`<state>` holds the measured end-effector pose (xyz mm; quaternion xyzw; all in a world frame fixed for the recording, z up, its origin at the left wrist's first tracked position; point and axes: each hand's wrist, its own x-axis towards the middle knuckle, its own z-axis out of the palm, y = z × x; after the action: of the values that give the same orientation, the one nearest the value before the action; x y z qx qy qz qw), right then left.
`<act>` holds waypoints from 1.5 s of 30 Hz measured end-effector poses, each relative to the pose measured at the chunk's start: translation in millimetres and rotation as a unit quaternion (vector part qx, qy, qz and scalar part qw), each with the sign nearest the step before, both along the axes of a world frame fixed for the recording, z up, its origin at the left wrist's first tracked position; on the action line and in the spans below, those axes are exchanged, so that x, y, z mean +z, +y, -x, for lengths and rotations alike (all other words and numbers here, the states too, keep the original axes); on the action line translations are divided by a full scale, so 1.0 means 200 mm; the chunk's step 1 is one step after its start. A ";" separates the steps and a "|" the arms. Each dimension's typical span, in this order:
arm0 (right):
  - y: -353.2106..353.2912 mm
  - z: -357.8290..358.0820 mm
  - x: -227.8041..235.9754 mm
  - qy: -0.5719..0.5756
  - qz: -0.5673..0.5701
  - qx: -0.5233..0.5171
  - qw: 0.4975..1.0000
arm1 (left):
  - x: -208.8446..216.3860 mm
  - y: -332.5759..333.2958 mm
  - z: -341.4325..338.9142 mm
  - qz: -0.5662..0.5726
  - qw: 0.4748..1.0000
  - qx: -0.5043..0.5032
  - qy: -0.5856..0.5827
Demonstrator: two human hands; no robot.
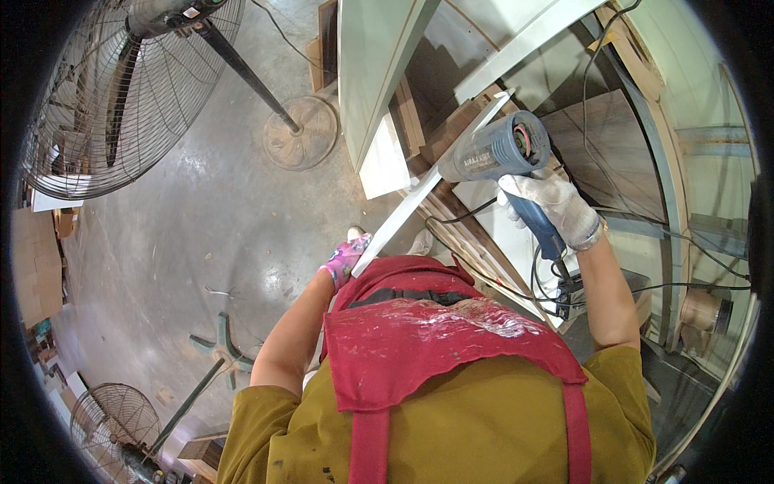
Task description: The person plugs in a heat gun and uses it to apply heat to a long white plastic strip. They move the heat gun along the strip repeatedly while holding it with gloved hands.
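Note:
My right hand (560,206), in a white work glove, is wrapped around the handle of a blue-grey heat gun (488,152). Its barrel points left, over a long narrow white strip (407,206), and hides part of it. Coloured wires show inside the gun's open rear end. My left hand (347,256), in a pink patterned glove, is closed at the near end of the strip, close to my red apron (443,347). The strip slants away to the upper right. Some of my left fingers are hidden from this view.
A large caged fan (137,89) stands at the far left on a round base (300,133). Another fan (115,421) is at the lower left. Pale panels (379,73) and wooden boards (601,145) stand ahead and right. Black cables (677,286) run along my right side.

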<state>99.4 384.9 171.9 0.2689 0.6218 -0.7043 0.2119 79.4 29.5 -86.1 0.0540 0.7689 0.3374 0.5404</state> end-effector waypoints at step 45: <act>0.25 0.17 -0.12 0.076 -0.167 -0.024 0.983 | -0.04 -0.03 -0.04 -0.079 0.986 -0.041 0.139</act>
<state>64.6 434.8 148.8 0.2610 0.7383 -0.6140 0.0991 88.3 23.9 -94.9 0.1738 0.8046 0.3639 0.4358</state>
